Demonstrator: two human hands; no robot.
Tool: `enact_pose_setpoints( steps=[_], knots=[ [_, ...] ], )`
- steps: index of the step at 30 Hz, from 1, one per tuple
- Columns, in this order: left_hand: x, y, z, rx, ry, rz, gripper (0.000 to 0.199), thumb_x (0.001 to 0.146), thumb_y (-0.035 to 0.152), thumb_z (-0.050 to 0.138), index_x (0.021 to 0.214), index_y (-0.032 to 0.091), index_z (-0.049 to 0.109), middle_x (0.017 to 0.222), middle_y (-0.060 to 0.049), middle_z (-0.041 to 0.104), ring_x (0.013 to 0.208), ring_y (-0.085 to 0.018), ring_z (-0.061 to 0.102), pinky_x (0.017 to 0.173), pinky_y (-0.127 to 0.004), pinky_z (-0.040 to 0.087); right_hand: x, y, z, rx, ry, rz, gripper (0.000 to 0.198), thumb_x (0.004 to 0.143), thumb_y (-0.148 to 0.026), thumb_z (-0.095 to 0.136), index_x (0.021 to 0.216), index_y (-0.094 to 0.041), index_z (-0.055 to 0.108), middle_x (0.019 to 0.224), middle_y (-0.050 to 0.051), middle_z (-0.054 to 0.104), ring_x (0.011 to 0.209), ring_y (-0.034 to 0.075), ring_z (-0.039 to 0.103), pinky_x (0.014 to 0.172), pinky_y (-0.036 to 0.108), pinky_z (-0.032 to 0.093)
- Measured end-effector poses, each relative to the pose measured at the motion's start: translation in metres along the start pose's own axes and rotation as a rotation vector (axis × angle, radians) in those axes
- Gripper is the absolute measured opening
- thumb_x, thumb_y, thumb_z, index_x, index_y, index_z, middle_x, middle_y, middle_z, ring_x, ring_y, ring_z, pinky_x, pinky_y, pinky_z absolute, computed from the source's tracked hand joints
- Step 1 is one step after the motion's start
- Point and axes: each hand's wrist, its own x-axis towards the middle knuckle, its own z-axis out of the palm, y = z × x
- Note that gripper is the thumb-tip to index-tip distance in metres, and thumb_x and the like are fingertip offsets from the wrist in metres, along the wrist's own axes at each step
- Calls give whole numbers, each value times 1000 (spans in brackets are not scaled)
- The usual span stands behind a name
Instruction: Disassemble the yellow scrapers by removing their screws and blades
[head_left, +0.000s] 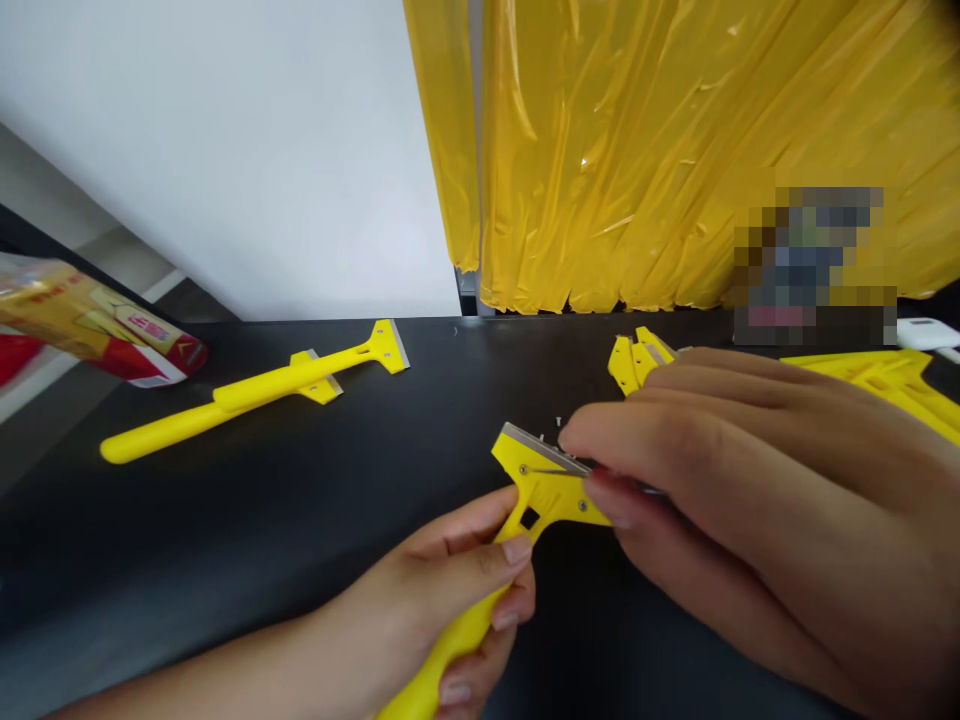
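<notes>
The left hand [450, 580] is clamped around the handle of a yellow scraper [555, 500] at near centre, blade end pointing far. The right hand [757, 490] pinches a thin metal shaft [559, 472], tip at the left screw [523, 469]. Two other scrapers [292, 378] lie overlapped at left on the black table [247, 560].
</notes>
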Motion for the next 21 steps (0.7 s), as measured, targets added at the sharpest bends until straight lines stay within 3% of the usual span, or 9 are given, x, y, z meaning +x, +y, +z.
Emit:
enact_pose_setpoints(
  steps=[6, 9, 12, 21],
  knots=[
    [0, 4, -1, 72, -79, -76, 22, 105, 39, 69, 95, 24, 56, 74, 7, 60, 37, -4, 41, 35, -13, 35, -11, -3, 6, 78, -14, 33, 18, 94, -9, 54, 93, -27, 57, 70, -5, 58, 60, 16, 53, 58, 33, 36],
    [1, 7, -2, 39, -91, -115, 20, 105, 38, 68, 94, 25, 56, 72, 8, 58, 37, -5, 38, 35, -14, 37, -9, -5, 3, 91, -33, 16, 18, 91, -9, 51, 91, -27, 57, 79, -1, 66, 69, 20, 61, 59, 34, 40],
    [1, 8, -4, 38, -104, -136, 24, 108, 41, 63, 92, 24, 57, 65, 8, 53, 38, -6, 35, 35, -14, 38, -4, -3, -4, 46, -117, -17, 21, 92, -10, 52, 101, -23, 65, 94, 3, 75, 76, 22, 67, 64, 37, 45],
    [2, 6, -6, 52, -134, -124, 27, 110, 43, 60, 91, 25, 53, 63, 8, 50, 38, -6, 34, 36, -13, 38, -3, -2, -6, 2, -96, 90, 24, 95, -18, 55, 117, -23, 61, 84, 0, 72, 63, 19, 64, 55, 34, 43]
  ],
)
